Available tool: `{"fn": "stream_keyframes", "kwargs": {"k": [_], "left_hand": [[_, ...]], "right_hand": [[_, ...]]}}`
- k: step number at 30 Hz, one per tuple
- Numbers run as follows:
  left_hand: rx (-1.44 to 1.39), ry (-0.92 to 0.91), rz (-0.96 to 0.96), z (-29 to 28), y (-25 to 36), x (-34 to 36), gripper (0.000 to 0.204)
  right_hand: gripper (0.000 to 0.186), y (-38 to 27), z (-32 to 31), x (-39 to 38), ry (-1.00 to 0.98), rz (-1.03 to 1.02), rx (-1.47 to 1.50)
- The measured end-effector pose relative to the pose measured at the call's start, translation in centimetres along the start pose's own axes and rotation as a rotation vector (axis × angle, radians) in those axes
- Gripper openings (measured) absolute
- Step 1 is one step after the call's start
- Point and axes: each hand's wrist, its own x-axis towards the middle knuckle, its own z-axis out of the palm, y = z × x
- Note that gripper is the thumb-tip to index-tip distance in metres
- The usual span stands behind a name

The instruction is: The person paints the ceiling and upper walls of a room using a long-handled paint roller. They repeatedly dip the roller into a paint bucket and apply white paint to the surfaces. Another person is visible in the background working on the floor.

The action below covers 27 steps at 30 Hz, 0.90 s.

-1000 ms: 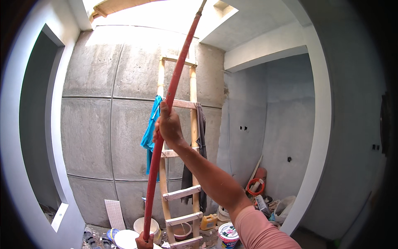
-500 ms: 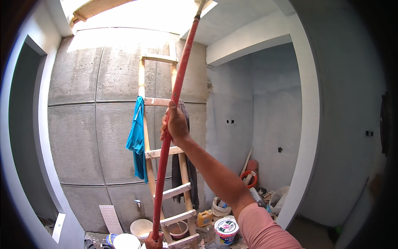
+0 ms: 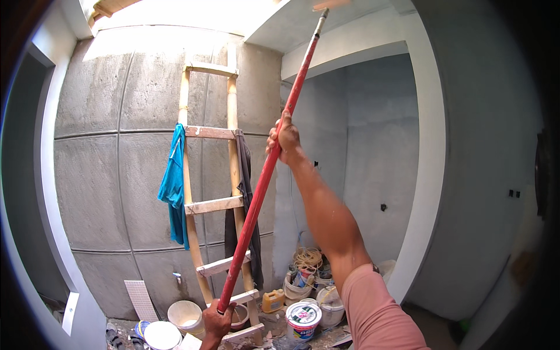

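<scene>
A long red extension pole (image 3: 256,204) slants up to the right, with a paint roller (image 3: 332,4) at its top against the pale ceiling. My right hand (image 3: 284,139) is closed round the pole's upper part, arm stretched up. Low down, my left hand (image 3: 217,321) grips the pole near its bottom end. Behind the pole a bamboo-and-wood ladder (image 3: 214,205) leans on the grey panelled wall (image 3: 87,186). A blue cloth (image 3: 173,186) and a dark garment (image 3: 244,169) hang on the ladder.
On the littered floor stand a paint bucket (image 3: 303,321), a yellow jerrycan (image 3: 273,301), a white tub (image 3: 185,315) and a white lid (image 3: 162,335). Further back, buckets hold coiled rope (image 3: 308,259). A framed opening (image 3: 429,175) lies to the right, a doorway (image 3: 29,175) to the left.
The pole's upper end has swung to the right, bringing the roller into view at the ceiling. My right hand has moved right and up; more of my left hand shows.
</scene>
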Motion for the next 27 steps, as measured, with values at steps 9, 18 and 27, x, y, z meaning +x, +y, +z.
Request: {"fn": "stream_keyframes", "kwargs": {"k": [9, 18, 27], "left_hand": [[-0.027, -0.015, 0.056, -2.6, 4.4, 3.0, 0.022], [-0.038, 0.111, 0.042, -4.8, -5.3, -1.1, 0.018], [-0.009, 0.057, 0.08, -5.7, -0.4, 2.3, 0.014]], "right_hand": [[0.047, -3.1, -1.6, 3.8, 0.048, 0.012, 0.021], [0.048, 2.8, 7.7, -2.5, -0.101, 0.005, -0.003], [0.048, 0.7, 4.8, 1.0, -0.004, 0.035, 0.055]]}}
